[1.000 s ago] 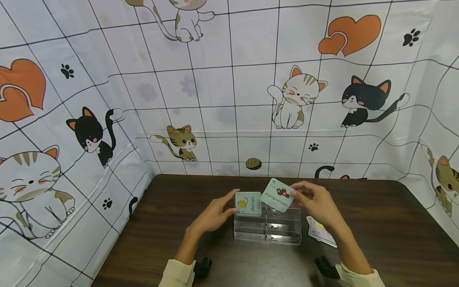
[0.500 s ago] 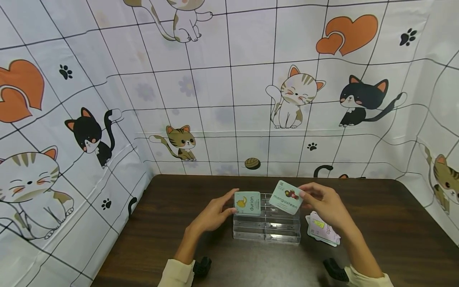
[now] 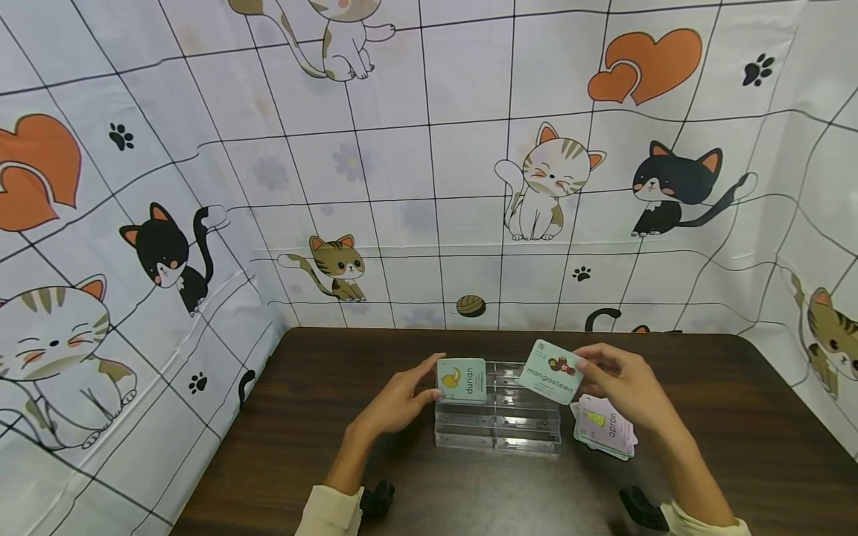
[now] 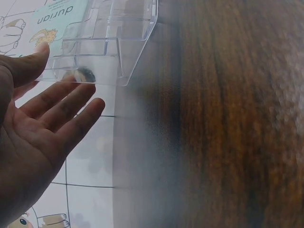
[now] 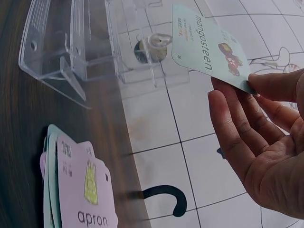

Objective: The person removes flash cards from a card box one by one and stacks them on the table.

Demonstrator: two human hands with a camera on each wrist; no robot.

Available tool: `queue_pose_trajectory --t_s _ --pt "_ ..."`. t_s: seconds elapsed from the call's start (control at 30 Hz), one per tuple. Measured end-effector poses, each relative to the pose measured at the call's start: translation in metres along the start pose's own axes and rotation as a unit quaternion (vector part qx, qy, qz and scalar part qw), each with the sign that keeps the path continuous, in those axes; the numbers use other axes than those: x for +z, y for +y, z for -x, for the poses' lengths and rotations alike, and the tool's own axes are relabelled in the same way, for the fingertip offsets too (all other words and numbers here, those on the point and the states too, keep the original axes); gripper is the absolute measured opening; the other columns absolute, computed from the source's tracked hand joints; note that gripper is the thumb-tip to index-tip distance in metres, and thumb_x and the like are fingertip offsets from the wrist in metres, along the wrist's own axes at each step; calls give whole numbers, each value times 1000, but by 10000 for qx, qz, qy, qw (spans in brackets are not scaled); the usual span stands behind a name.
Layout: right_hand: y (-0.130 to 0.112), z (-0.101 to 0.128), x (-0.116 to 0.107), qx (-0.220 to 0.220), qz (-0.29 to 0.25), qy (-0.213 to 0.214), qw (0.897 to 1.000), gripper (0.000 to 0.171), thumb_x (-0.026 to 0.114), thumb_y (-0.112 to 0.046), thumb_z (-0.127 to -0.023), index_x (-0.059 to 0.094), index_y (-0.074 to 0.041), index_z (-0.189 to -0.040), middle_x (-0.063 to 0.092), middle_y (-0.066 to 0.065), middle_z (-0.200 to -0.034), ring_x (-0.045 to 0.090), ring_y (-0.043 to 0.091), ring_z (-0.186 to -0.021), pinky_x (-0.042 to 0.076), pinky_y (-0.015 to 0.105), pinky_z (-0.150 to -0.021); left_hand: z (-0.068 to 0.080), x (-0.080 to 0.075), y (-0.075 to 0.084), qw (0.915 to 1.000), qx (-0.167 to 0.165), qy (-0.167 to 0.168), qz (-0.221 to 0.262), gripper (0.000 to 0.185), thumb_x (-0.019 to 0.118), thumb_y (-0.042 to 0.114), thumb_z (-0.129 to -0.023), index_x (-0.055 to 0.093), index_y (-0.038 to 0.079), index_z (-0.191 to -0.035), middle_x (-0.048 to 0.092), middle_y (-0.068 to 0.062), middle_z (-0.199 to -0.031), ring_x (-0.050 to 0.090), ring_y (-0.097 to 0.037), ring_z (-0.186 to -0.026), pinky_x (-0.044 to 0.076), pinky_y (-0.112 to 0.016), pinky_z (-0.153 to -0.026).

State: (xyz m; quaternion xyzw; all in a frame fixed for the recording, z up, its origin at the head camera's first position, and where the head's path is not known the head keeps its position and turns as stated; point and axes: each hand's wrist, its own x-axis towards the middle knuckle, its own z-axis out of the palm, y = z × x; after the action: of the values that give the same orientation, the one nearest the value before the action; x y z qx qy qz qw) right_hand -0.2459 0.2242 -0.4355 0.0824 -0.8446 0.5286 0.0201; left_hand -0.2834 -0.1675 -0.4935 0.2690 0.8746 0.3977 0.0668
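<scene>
Right hand (image 3: 626, 387) pinches the mangosteen card (image 3: 552, 371) by one edge, tilted above the clear rack (image 3: 497, 424) on the bench (image 3: 704, 387), face readable; left hand (image 3: 402, 398), grip released, fingers straight, steadies the slotted durian card (image 3: 462, 380).

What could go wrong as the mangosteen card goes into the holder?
The right hand pinches the mangosteen card by one edge only, tilted, so it may slip or miss its slot. The clear holder looks light; only the left hand steadies it. The durian card could get knocked.
</scene>
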Motion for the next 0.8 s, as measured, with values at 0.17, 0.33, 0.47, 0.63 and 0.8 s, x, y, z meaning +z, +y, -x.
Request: queue_pose_trajectory --t_s 0.17,0.33,0.47,0.63,0.8 --pt "5 1 -5 103 74 32 9999 34 62 -20 -111 66 3 -136 74 26 -126 78 9 -90 65 26 -76 0 -1 0 10000 24 19 -29 68 61 23 -111 29 25 -171 60 -12 -157 57 -34 -147 48 -60 -117" --pt "7 5 -11 133 132 74 9998 35 63 -21 -111 66 4 -135 74 26 -125 78 11 -87 65 28 -76 -1 -1 0 10000 52 13 -13 69 61 23 -111 28 26 -171 59 -12 -158 56 -34 -148 48 -59 -117" --pt "10 8 -16 72 127 109 9998 38 63 -25 -111 66 6 -134 74 26 -124 77 11 -86 66 30 -77 -1 -1 0 10000 22 11 13 69 61 23 -111 28 26 -172 59 -11 -158 56 -33 -148 48 -59 -117" --pt "16 11 -22 209 43 85 9997 41 63 -27 -111 65 6 -135 72 27 -127 76 7 -91 67 31 -80 0 -1 0 10000 -4 20 3 68 61 23 -111 28 26 -171 60 -11 -157 57 -33 -147 50 -58 -115" --pt "22 15 -27 270 125 133 9995 41 63 -26 -111 64 7 -135 73 24 -124 76 8 -89 66 31 -79 1 0 1 10000 -45 -20 33 69 61 23 -111 29 25 -171 61 -11 -155 60 -32 -143 52 -56 -111"
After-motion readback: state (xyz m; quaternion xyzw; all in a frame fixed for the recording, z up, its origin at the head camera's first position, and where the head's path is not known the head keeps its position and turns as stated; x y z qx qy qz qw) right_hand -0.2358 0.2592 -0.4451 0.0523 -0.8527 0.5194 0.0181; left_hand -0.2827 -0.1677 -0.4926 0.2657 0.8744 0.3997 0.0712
